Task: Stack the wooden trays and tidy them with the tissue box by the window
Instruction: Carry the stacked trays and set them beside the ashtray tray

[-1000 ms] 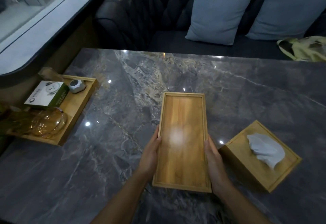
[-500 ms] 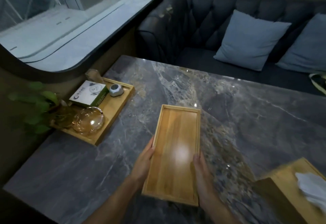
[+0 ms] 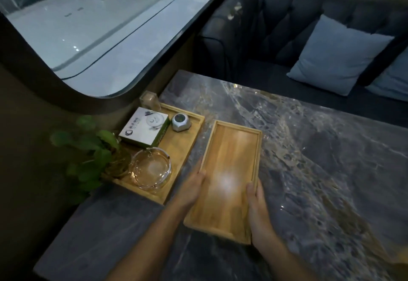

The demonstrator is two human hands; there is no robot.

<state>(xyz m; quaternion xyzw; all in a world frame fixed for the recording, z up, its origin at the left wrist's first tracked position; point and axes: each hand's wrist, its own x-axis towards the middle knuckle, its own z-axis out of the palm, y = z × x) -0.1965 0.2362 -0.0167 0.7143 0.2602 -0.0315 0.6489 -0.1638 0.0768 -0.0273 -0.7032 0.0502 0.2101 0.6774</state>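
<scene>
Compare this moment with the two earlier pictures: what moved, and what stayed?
Both hands, left hand and right hand, carried the empty tray leftward, up beside the loaded tray by the window. The tissue box dropped out of view. The grip and the loaded tray's contents stayed unchanged.

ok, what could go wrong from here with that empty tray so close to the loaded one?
1. The empty tray, held by the left hand and right hand, sits close beside the loaded tray; a nudge could jostle the glass ashtray.
2. Stacking is blocked: the white box and grey gadget occupy that tray.
3. The plant leans over its near corner and may snag.
</scene>
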